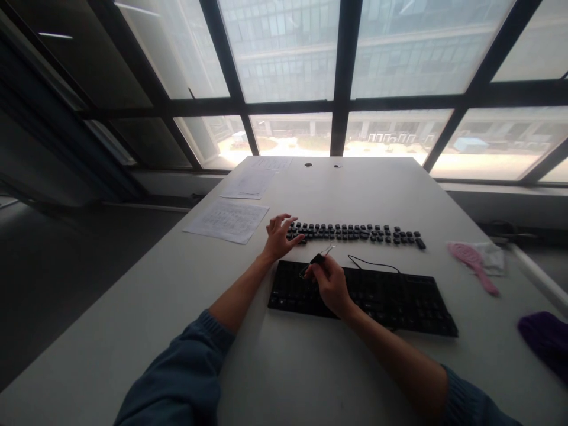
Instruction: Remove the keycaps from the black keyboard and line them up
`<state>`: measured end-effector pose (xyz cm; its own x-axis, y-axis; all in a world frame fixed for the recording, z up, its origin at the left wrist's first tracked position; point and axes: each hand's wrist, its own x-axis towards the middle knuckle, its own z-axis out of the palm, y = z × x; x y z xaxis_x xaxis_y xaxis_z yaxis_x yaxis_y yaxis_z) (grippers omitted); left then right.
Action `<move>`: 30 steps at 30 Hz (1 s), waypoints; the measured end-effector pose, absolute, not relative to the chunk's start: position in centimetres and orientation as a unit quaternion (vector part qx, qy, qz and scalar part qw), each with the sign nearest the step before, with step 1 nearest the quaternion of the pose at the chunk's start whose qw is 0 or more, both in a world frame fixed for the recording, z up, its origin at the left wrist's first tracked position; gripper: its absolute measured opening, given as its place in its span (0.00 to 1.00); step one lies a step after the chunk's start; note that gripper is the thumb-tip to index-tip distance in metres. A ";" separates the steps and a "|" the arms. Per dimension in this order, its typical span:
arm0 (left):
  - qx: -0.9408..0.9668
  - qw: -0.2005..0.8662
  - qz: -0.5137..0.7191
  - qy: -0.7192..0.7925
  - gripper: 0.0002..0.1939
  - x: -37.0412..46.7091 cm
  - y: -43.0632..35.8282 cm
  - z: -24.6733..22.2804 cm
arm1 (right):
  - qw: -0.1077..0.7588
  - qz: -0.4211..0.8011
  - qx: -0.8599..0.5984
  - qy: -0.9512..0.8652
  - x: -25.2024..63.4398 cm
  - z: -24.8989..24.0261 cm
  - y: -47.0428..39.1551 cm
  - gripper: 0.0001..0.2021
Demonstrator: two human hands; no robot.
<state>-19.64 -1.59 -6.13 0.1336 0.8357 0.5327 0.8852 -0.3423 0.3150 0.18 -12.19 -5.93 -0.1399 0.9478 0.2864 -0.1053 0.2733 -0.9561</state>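
Observation:
A black keyboard (377,296) lies on the white table in front of me. Behind it, loose black keycaps (350,232) stand in several rows. My left hand (279,236) is at the left end of these rows, fingers spread and thumb apart. Its fingertips are at the end keycaps; whether they touch any I cannot tell. Over the keyboard's left half, my right hand (331,284) is closed on a keycap puller (318,258) with a dark handle. The puller's thin wires point up and away, toward the keycap rows. My right hand hides part of the keyboard's keys.
The keyboard's cable (373,262) curls behind it. Printed sheets (228,220) lie at the left table edge. To the right are a pink hairbrush-shaped object (473,263), a white crumpled wrapper (492,258) and a purple cloth-like item (544,343). Large windows stand beyond the table.

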 end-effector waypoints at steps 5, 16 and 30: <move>-0.718 0.047 -0.399 -0.568 0.15 -19.7 -3.6 -4.9 | 0.579 0.505 -0.365 -0.525 1.0 -5.0 -11.1 0.08; -0.767 -0.082 -0.406 -0.490 0.10 -17.3 -13.9 -4.8 | 0.425 0.358 -0.402 -0.728 2.6 -5.8 -11.9 0.09; -0.778 -0.130 -0.390 -0.475 0.10 -16.7 -14.6 -5.5 | 0.375 0.307 -0.332 -0.809 2.5 -5.4 -12.6 0.04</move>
